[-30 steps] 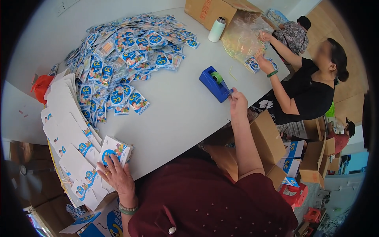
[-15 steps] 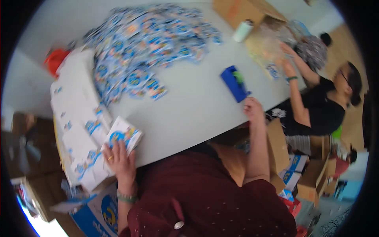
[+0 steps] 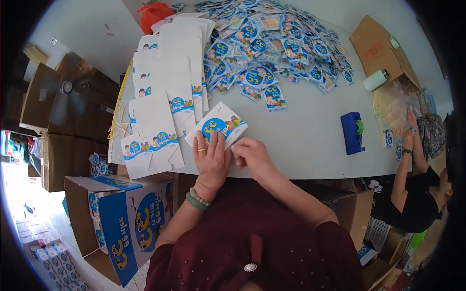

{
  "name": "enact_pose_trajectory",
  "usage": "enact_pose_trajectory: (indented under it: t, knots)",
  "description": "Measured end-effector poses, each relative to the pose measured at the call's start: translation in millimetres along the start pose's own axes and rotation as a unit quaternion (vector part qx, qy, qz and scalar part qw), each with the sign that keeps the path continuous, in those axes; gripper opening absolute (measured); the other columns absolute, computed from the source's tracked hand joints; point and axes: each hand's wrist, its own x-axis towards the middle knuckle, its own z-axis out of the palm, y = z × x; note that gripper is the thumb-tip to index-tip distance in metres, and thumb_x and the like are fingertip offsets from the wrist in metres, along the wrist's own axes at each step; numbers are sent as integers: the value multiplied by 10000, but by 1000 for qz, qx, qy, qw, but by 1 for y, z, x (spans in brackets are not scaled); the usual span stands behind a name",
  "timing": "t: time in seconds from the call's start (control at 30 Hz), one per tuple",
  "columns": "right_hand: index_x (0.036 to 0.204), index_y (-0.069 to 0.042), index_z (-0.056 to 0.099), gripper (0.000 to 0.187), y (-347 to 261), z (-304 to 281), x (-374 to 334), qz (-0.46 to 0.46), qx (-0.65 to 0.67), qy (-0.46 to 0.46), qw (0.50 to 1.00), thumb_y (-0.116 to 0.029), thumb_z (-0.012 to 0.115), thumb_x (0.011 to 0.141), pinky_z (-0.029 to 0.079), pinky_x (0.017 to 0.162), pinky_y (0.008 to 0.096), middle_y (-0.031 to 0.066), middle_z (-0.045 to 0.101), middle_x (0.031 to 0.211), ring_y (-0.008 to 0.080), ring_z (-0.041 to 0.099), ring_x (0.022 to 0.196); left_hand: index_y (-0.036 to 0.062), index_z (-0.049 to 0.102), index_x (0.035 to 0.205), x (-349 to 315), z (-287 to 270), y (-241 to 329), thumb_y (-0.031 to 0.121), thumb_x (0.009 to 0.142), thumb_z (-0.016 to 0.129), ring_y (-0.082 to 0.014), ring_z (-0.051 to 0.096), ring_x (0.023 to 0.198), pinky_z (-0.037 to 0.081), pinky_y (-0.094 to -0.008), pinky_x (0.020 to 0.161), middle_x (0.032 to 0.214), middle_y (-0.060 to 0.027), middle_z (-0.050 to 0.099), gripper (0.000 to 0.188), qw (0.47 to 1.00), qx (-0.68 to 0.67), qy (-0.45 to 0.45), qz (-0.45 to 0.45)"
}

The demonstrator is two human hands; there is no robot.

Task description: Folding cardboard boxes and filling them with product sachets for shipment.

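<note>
A small white box with blue and colourful print (image 3: 221, 119) lies at an angle near the table's front edge. My left hand (image 3: 211, 157) rests on its lower face, fingers stretched out and a ring on one. At the box's right lower corner is my right hand (image 3: 253, 157), its thumb and fingers pinched together against the edge. Whatever thin thing the pinch may hold cannot be made out. To the right stands a blue tape dispenser (image 3: 348, 133) with a green roll, apart from both hands.
Overlapping flat white cartons (image 3: 165, 77) cover the table's left side. Behind is a heap of printed sachets (image 3: 286, 46). A pale bottle (image 3: 376, 80) lies by a brown cardboard box (image 3: 381, 46). Another person (image 3: 412, 194) works at right. A large printed carton (image 3: 138, 218) stands below left.
My right hand has moved left from beside the tape dispenser to the box's corner. My left hand stays on the box. The view has swung left and steadied.
</note>
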Motion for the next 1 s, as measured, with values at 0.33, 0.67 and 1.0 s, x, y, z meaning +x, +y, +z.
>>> enact_pose_trajectory:
  t: [0.33, 0.67, 1.0]
  knots:
    - [776, -46, 591, 134, 18, 12, 9, 48, 1, 82, 995, -148, 622, 857, 452, 509, 249, 18, 564, 663, 114, 540, 533, 2, 560, 1186, -12, -8, -13, 101, 786, 614, -441, 461, 1205, 326, -554, 1042, 1137, -165, 561, 416, 994, -80, 6, 69]
    - [847, -27, 635, 136, 24, -15, 34, -43, -359, 58, 931, -159, 646, 816, 503, 599, 314, 91, 621, 707, 178, 620, 621, 19, 579, 1164, 3, -20, 1, 116, 758, 672, -368, 501, 1041, 367, -514, 1002, 1084, -130, 537, 428, 999, -19, -18, 26]
    - [1308, 16, 412, 495, 39, -55, 74, -270, -266, 31, 925, -30, 564, 839, 398, 978, 319, 109, 484, 1285, 211, 484, 1155, 75, 466, 1282, 57, -3, -3, 310, 577, 761, -494, 354, 1233, 227, -660, 985, 1363, -314, 339, 799, 976, -86, -133, -150]
